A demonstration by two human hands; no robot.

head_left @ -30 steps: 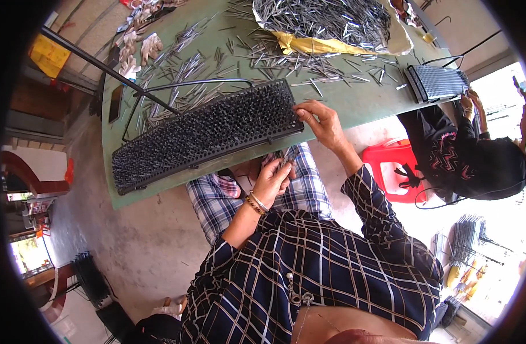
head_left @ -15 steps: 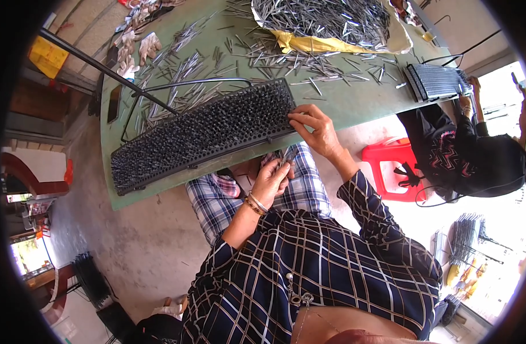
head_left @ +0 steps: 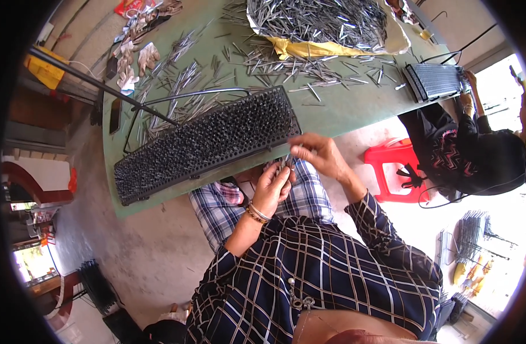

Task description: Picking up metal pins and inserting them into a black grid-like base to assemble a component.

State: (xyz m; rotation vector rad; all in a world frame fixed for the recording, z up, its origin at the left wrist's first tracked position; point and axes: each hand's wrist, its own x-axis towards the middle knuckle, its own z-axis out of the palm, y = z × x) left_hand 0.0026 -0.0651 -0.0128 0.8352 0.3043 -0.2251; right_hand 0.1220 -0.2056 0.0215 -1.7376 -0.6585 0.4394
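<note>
My left hand [head_left: 273, 186] is closed round a small bundle of thin grey metal strips [head_left: 284, 163], held above my lap just off the table's front edge. Close above that bundle is my right hand [head_left: 323, 156], its thumb and index finger apart and no strip visible between them. A long black rack [head_left: 208, 148] lies slantwise along the table's front edge, densely filled with upright dark strips in rows of holes. Its right end is beside my right fingertips, not touching them. A bent black wire frame [head_left: 188, 96] rises behind the rack.
Loose metal strips [head_left: 185, 80] scatter over the green table [head_left: 343, 106]. A yellow-edged sack [head_left: 312, 49] heaped with strips stands at the back. Gloves [head_left: 148, 57] and a phone [head_left: 115, 114] lie at left. At right, another person [head_left: 481, 155] works at a second rack [head_left: 438, 80], near a red stool [head_left: 389, 166].
My right hand has left the rack's right end and moved down towards the bundle, its thumb and index finger now apart. My left hand stays round the strips. The view has shifted slightly.
</note>
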